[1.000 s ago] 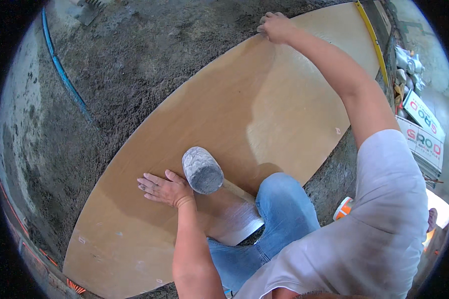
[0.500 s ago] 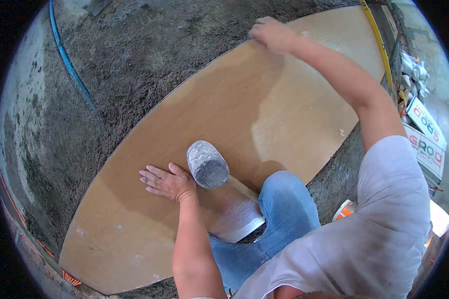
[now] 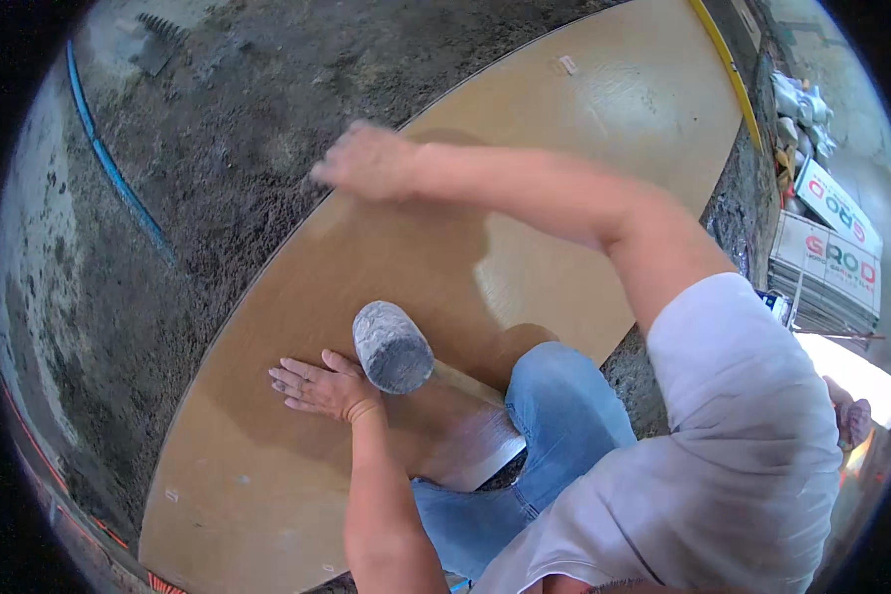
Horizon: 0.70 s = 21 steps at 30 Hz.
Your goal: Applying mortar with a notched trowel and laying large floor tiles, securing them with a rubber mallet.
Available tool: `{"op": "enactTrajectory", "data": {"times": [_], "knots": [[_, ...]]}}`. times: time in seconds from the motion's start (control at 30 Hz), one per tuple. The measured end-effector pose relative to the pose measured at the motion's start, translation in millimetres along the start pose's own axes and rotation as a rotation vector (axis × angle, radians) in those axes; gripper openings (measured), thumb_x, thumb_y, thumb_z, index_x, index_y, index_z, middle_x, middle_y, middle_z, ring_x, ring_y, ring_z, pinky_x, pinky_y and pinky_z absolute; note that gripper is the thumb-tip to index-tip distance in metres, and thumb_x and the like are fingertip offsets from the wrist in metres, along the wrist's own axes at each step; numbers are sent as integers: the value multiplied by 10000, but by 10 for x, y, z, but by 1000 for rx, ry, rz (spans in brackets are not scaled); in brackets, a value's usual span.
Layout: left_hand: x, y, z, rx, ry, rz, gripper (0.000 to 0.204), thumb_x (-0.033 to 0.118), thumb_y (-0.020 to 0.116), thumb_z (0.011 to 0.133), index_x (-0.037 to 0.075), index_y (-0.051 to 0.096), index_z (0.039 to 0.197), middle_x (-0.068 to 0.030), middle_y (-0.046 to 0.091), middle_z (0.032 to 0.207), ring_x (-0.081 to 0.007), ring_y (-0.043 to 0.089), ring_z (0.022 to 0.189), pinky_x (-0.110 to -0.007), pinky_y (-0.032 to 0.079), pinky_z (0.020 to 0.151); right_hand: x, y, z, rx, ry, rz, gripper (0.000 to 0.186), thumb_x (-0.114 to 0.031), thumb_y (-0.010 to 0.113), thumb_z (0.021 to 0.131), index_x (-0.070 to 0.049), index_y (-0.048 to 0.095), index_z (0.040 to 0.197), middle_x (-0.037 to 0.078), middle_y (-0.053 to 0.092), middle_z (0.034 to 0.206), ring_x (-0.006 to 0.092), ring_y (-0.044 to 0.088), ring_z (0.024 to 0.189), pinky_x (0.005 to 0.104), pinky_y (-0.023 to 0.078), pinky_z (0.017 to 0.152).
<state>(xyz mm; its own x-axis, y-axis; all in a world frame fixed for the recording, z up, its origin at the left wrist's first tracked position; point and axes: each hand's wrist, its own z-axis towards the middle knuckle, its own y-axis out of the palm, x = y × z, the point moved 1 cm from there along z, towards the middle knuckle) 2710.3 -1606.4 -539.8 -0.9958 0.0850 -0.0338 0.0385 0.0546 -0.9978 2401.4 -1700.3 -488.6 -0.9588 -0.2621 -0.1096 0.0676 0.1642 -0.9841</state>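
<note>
A large, glossy tan tile (image 3: 544, 119) lies flat in front of me, bent into a curve by the lens. My left hand (image 3: 322, 386) rests on it, palm down with the fingers spread. Just right of that hand lies a rubber mallet (image 3: 394, 346) with a grey-white, worn head; its pale wooden handle points toward my knee. At the tile's far edge is my right hand (image 3: 366, 163), its fingers smeared by motion, so neither their shape nor anything in them can be made out. I kneel on the near part of the tile.
Dark, damp mortar (image 3: 247, 139) borders the tile's far side, and a blue hose (image 3: 109, 163) crosses the ground at left. A yellow level-like bar (image 3: 731, 74) lies along the tile's right end. Flat cartons (image 3: 827, 262) and white bags (image 3: 802, 104) are stacked at right.
My right hand has swept left and nearer along the tile's far edge. My left hand stays flat beside the mallet; the view has shifted slightly.
</note>
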Motion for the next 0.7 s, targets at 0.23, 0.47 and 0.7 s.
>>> {"op": "enactTrajectory", "data": {"times": [0.23,0.47,0.7], "knots": [[-110,50,-11,50,27,-9,681,442,402,901,21,237,1411,-209,175,1484,-352,163,1376,-530,142,1084,776,-78,-796,15,363,-175,312,-175,534,811,-134,529,1120,72,607,858,255,610,858,430,430,779],[11,2,-15,18,15,-28,686,442,410,897,19,239,1409,-212,169,1484,-350,157,1379,-532,141,1084,2274,-161,-1780,-231,772,-537,252,-130,458,829,-96,632,1009,136,562,1064,308,550,1044,513,408,900],[-5,-1,-19,-3,11,-16,680,425,416,893,16,239,1407,-210,165,1486,-352,157,1377,-531,127,1089,2403,-62,-1802,-293,724,-377,241,-126,476,835,-123,655,997,102,565,1123,279,541,1090,465,440,898]]}}
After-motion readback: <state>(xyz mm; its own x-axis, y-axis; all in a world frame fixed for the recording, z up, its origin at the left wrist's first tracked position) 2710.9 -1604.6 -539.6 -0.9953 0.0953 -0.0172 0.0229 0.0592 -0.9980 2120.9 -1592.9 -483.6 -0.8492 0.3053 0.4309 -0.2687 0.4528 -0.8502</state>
